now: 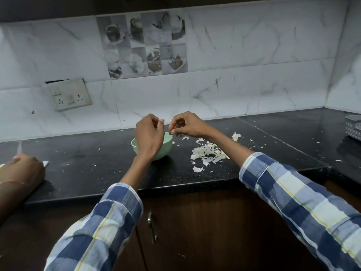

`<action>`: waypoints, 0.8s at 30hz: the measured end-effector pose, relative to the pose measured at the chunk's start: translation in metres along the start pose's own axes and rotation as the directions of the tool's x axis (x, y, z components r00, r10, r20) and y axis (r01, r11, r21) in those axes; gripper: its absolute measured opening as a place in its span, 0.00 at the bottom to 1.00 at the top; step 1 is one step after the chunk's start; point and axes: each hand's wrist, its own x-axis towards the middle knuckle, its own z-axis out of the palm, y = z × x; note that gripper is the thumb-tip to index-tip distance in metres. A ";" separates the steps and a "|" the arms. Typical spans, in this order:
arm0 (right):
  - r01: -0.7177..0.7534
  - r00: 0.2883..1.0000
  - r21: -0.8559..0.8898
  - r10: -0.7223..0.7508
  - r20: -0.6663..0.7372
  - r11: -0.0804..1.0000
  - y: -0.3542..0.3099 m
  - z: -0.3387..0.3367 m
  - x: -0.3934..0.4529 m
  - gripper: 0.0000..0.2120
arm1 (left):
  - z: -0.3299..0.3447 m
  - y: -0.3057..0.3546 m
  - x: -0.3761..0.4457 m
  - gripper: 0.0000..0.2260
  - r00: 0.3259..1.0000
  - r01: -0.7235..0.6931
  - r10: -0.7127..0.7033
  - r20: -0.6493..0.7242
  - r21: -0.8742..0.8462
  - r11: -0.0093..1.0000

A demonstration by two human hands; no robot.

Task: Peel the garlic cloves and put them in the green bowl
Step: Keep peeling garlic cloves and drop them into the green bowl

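The green bowl stands on the black counter, partly hidden behind my left hand. That hand is raised over the bowl with its fingers curled, pinching a small garlic clove at the fingertips. Just to the right, my right hand hovers by the bowl's far rim and pinches a tiny white scrap of skin between thumb and finger. The bowl's inside is hidden.
A heap of white garlic peels lies right of the bowl, with flakes scattered across the counter. Another person's hand rests at the left edge. A patterned container sits far right. A socket plate is on the tiled wall.
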 end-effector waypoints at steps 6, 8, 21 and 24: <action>-0.044 0.998 -0.113 0.049 0.047 0.993 0.021 -0.044 -0.033 0.06 | 0.028 0.011 -0.010 0.13 0.975 -0.160 0.172 0.141 -0.097 0.982; -0.064 0.984 -0.210 0.097 0.152 0.976 0.030 -0.053 -0.045 0.08 | 0.043 0.015 -0.018 0.15 0.947 -0.216 0.238 0.217 -0.118 0.969; -0.018 0.979 -0.304 0.080 0.190 0.952 0.078 -0.043 -0.058 0.06 | 0.110 0.009 -0.018 0.09 0.903 -0.043 0.122 0.412 -0.197 0.980; -0.083 0.993 -0.171 0.095 0.065 0.982 0.088 -0.055 -0.065 0.06 | 0.117 0.004 -0.017 0.15 0.888 0.089 0.020 0.460 -0.215 0.972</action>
